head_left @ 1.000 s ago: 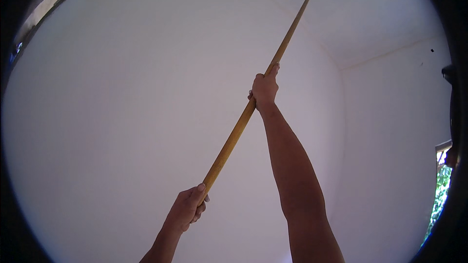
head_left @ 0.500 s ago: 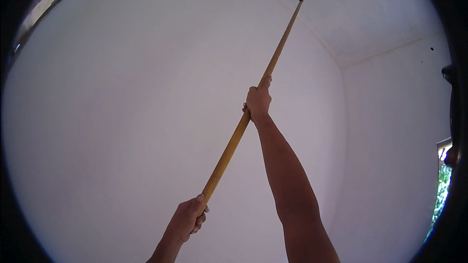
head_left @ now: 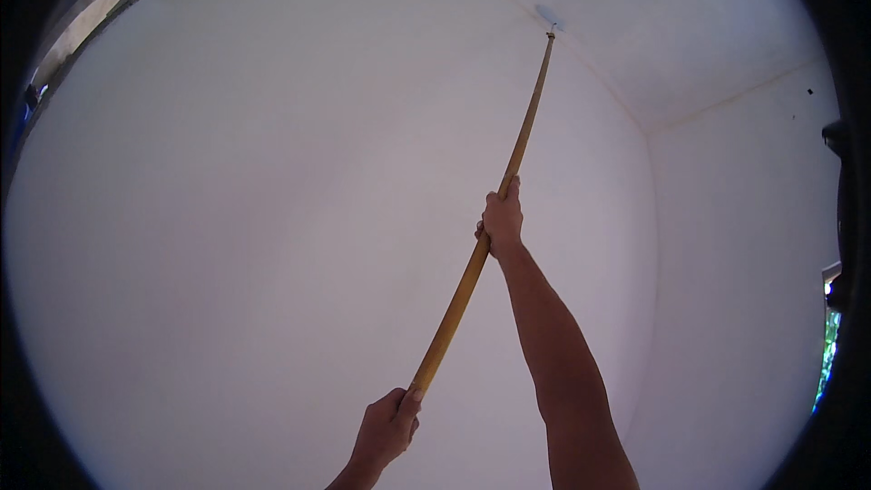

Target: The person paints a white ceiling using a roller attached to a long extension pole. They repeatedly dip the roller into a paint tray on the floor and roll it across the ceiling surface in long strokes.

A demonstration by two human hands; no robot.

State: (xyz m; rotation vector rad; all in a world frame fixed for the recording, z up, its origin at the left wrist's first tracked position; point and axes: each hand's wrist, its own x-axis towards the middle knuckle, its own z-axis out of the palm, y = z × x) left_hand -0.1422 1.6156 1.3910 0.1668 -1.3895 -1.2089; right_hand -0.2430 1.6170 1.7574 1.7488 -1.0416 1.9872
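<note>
A long yellowish-brown pole [head_left: 462,305] slants up and away, with a pale paint roller [head_left: 548,16] at its far tip. The roller is up at the line where the wall meets the ceiling; whether it touches the surface I cannot tell. My left hand [head_left: 388,425] is closed round the pole's lower part, near the bottom of the view. Farther up, my right hand [head_left: 503,220] grips the pole at about its middle, one finger stretched along the wood. The pole's lower end is hidden by my left hand.
A broad white wall [head_left: 272,218] fills most of the view, below a white ceiling [head_left: 671,27]. Another wall [head_left: 726,263] meets it in a corner at the right. An opening [head_left: 826,354] with greenery shows at the right rim, another opening [head_left: 86,23] at the upper left.
The roller has come lower in the view and slightly left, toward the wall-ceiling line. Both hands have shifted right and down with the pole, which stands a little steeper.
</note>
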